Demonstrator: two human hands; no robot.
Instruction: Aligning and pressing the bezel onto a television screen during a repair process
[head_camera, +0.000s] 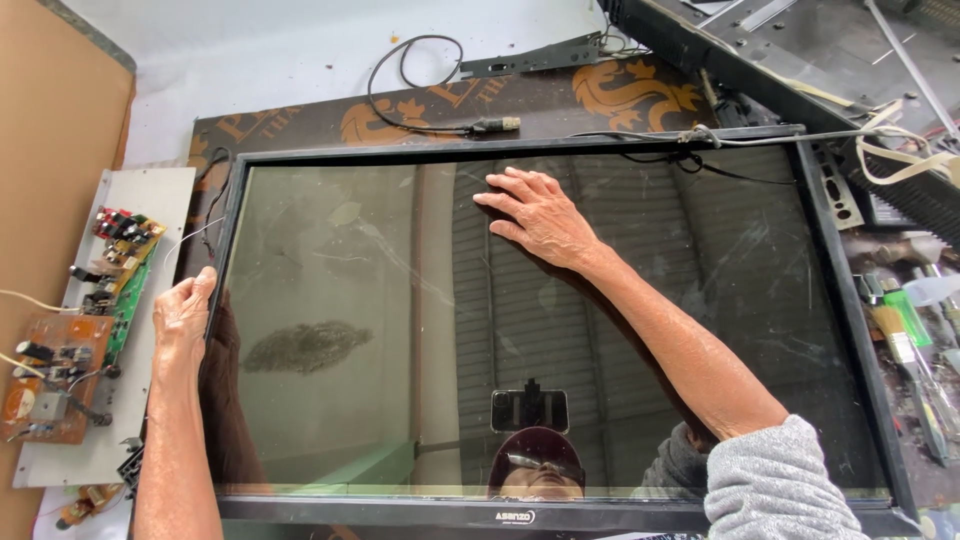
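A large flat television panel (330, 260) with a black frame lies face up, its dark glass reflecting a roof and a person's head. My right hand (535, 215) lies flat on the glass near the upper middle, fingers spread. My left hand (185, 315) grips the frame's left edge (222, 300), fingers wrapped over it.
Green and brown circuit boards (110, 290) on a grey metal plate (150, 195) lie left of the panel. A black cable (400, 85) loops behind it. Another dark chassis (800, 50) sits at the back right. Brushes and tools (905, 340) lie along the right.
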